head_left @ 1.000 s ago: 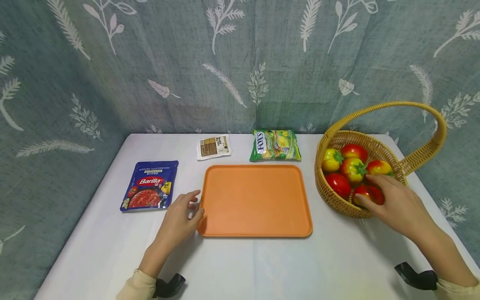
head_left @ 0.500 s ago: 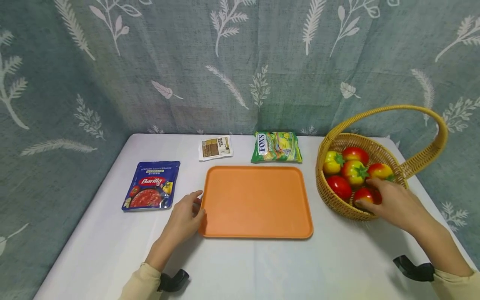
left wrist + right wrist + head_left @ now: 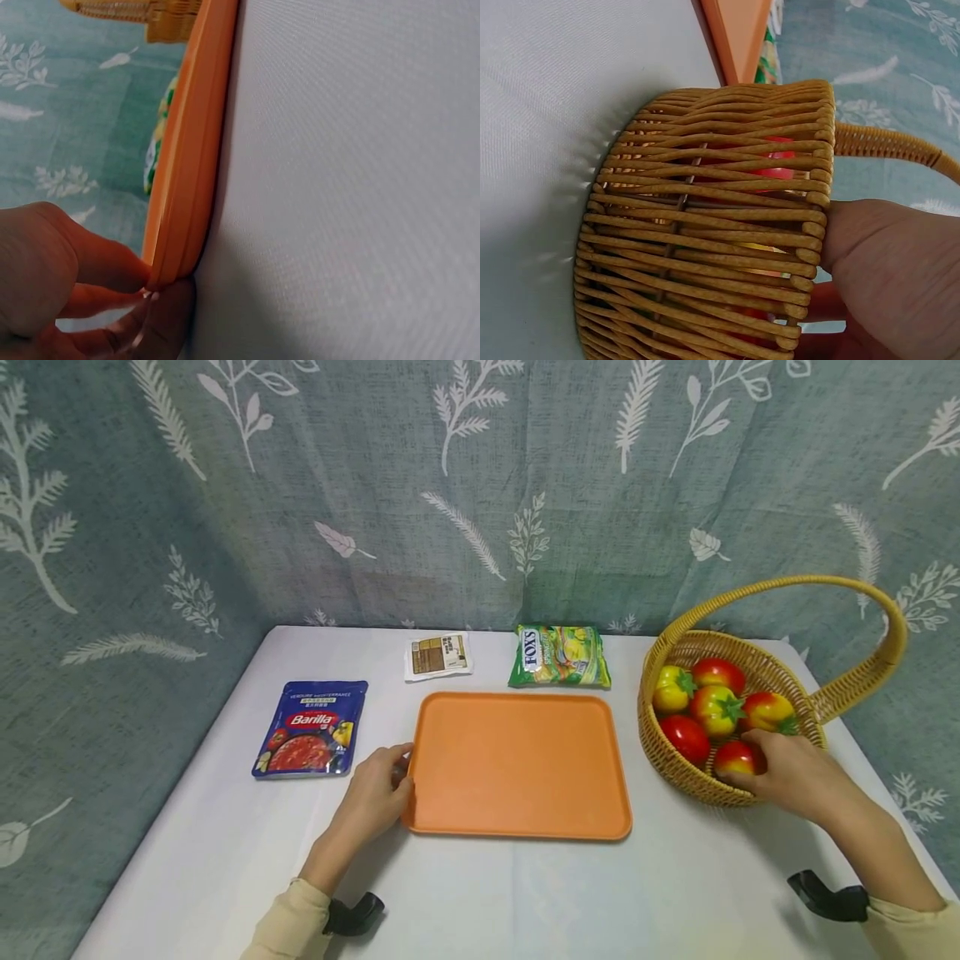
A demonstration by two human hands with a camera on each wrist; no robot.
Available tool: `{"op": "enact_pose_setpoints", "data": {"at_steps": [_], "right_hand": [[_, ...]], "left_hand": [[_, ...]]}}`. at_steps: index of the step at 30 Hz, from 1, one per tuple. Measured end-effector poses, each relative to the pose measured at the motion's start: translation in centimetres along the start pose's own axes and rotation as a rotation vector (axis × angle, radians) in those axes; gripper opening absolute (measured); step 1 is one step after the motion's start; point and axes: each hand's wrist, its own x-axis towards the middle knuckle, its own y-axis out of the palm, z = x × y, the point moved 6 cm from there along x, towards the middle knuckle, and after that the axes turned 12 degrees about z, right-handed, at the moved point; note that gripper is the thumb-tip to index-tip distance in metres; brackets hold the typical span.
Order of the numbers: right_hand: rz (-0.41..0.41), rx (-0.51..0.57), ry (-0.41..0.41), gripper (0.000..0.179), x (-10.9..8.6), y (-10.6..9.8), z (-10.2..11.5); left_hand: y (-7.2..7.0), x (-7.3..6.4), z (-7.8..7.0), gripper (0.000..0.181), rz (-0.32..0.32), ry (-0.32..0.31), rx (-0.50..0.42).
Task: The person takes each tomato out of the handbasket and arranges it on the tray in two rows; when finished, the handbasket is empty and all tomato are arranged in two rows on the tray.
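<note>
At the left edge of the orange tray point(image 3: 521, 764) is my left hand point(image 3: 377, 793). The left wrist view shows its thumb and fingers pinching the tray's corner rim point(image 3: 176, 210). My right hand point(image 3: 806, 777) reaches over the front rim of the wicker basket point(image 3: 678, 779) and grips a red-and-yellow tomato point(image 3: 733, 760) inside. Several other tomatoes lie around it, among them a plain red one point(image 3: 684, 739) and a yellow-red one point(image 3: 712, 710) with green leaves. From the right wrist, the basket wall point(image 3: 705, 232) hides most of the fingers point(image 3: 825, 300) and the fruit.
A blue Barilla sauce pouch point(image 3: 311, 728) lies left of the tray. Behind the tray are a small white-and-brown packet point(image 3: 438, 657) and a green Fox's candy bag point(image 3: 560, 657). The basket's tall handle point(image 3: 795, 583) arches over the fruit. Patterned curtains point(image 3: 480, 485) stand behind the white table point(image 3: 465, 893).
My right fingers and thumb have closed in around the tomato. My left hand has closed in on the tray's left edge. The whole head view has shifted slightly.
</note>
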Motion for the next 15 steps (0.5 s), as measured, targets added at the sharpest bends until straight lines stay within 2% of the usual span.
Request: {"op": "enact_pose_setpoints", "data": {"at_steps": [8, 15], "right_hand": [[0.016, 0.004, -0.020, 0.052, 0.17, -0.02, 0.29], [-0.014, 0.016, -0.040, 0.057, 0.18, -0.11, 0.23]], "left_hand": [[-0.01, -0.01, 0.02, 0.047, -0.001, 0.002, 0.003], [0.03, -0.04, 0.15, 0.047, 0.006, -0.013, -0.007]]}}
